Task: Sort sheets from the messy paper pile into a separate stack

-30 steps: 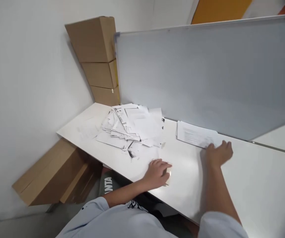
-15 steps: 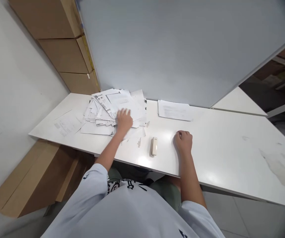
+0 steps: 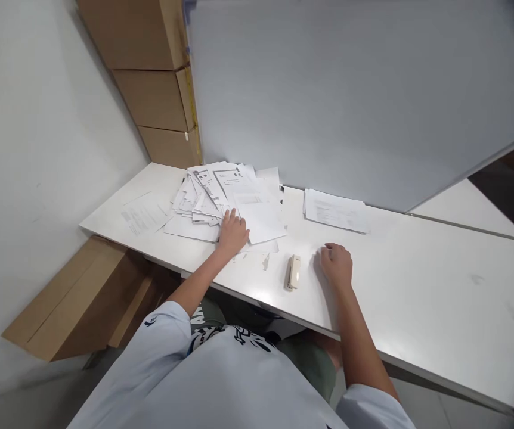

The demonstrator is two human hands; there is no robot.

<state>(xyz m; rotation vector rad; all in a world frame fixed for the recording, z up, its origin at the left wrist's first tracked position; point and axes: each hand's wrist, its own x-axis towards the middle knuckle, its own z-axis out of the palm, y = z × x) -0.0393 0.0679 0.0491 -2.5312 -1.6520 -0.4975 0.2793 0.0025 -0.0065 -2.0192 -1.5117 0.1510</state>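
Note:
My left hand (image 3: 232,232) rests with its fingers on the near edge of a loose heap of printed papers (image 3: 225,199) on the white table (image 3: 418,286), touching the top sheet (image 3: 261,217). My right hand (image 3: 337,264) lies on the bare tabletop with its fingers curled under, and nothing shows in it. A small cream stapler (image 3: 293,272) lies between the two hands, closer to the right one and apart from it. A neat stack of sheets (image 3: 335,210) lies beyond the right hand, against the board.
A large whiteboard (image 3: 355,95) leans upright along the back of the table. Stacked cardboard boxes (image 3: 154,89) stand in the left corner. Flat cartons (image 3: 78,298) lean under the table's left end. A single sheet (image 3: 143,211) and paper scraps (image 3: 266,260) lie near the heap.
My left hand left the stapler, reached onto the paper heap, then drew back to its near edge with a sheet. My right hand came off the neat stack and curled on the table.

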